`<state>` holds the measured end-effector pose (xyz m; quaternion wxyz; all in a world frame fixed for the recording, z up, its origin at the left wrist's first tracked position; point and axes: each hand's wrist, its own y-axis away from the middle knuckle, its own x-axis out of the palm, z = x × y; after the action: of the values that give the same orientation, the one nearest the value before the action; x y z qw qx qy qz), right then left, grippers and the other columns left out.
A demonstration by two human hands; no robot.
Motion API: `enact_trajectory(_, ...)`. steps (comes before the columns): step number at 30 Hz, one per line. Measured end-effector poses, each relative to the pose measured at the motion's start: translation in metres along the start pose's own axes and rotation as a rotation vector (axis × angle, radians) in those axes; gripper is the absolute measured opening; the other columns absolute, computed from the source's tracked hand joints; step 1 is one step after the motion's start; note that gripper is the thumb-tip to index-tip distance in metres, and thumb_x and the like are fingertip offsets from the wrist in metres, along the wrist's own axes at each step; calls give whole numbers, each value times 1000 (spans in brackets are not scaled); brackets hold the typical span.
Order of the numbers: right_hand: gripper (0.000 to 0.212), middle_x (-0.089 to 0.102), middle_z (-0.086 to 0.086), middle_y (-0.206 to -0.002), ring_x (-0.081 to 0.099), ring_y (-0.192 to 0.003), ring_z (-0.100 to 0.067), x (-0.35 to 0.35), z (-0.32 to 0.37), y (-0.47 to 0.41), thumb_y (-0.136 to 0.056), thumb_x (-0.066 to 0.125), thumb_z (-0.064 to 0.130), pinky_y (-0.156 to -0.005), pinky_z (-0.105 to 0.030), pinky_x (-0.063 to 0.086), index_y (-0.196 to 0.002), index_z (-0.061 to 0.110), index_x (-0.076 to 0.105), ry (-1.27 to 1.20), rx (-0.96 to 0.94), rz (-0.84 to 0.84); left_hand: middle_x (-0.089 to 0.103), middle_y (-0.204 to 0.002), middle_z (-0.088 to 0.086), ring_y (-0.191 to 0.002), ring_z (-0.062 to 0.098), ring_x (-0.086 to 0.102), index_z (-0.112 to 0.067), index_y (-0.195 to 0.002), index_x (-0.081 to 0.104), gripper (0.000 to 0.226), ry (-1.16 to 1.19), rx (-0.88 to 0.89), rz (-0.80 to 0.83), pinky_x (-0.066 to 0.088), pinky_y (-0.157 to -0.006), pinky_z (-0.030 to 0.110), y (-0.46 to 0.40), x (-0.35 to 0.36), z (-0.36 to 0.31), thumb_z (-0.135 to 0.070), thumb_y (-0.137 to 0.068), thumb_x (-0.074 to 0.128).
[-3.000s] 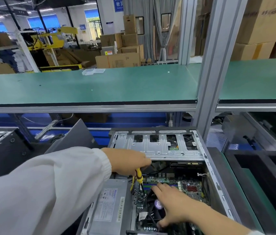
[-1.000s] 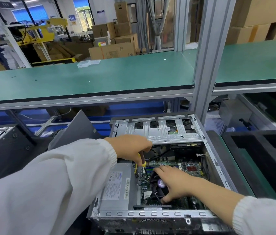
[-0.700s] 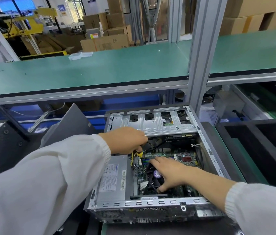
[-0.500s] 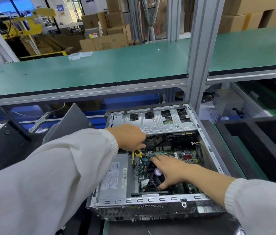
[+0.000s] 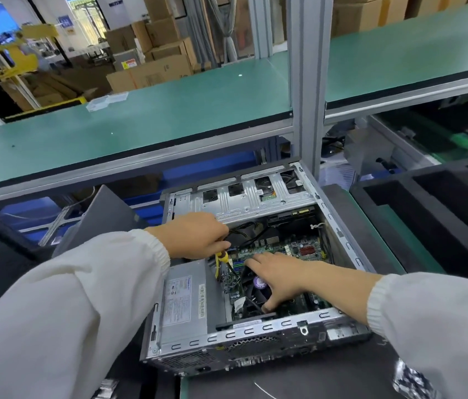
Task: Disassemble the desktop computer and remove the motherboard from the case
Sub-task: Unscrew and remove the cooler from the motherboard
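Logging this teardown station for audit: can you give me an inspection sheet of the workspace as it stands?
Surface: dark mat under the case.
Job's things: case open on its side; motherboard inside; power supply at left; fan mid-board.
Clutter: grey side panel at left; black foam tray at right.
Hands: left hand grips a yellow-handled screwdriver; right hand rests spread over the fan.
Cables: black bundle under the drive cage.
Surroundings: green shelf, cardboard boxes.
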<state>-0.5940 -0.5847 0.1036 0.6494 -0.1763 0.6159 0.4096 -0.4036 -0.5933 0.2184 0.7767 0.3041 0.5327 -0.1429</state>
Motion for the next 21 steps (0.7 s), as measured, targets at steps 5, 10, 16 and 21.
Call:
enact_trajectory(5,104,31,-12,-147,34,-132,-29,-1,0,-1,-70,74,53,-106,-41,34,-146,11,17,-5,-7,6,49,-60,-1,-55,13,46,-13,-59,46,55,124,-294,225,33,-52,27,-17,-5,-5,-50,-99,36)
enact_trajectory(10,104,32,-12,-146,35,-131,-30,0,-1,0,-70,73,55,-106,-42,35,-146,11,17,9,-6,5,51,-78,-2,-66,15,48,-17,-81,46,32,262,-187,186,32,-54,25,-6,-6,2,-44,-89,61)
enact_trajectory(16,107,30,-13,-147,34,-132,-30,1,-2,-1,-70,73,54,-105,-40,34,-147,9,15,21,-8,-20,48,-101,-4,-73,18,54,-20,-108,44,23,-316,280,-66,43,-53,33,11,-6,11,-40,-102,33)
enact_trajectory(21,106,32,-12,-145,35,-130,-29,0,-1,-1,-70,73,55,-103,-38,34,-147,8,16,16,-12,-20,59,-80,-1,-72,22,58,-18,-87,50,37,-129,13,-29,38,-57,29,3,-5,5,-51,-98,37)
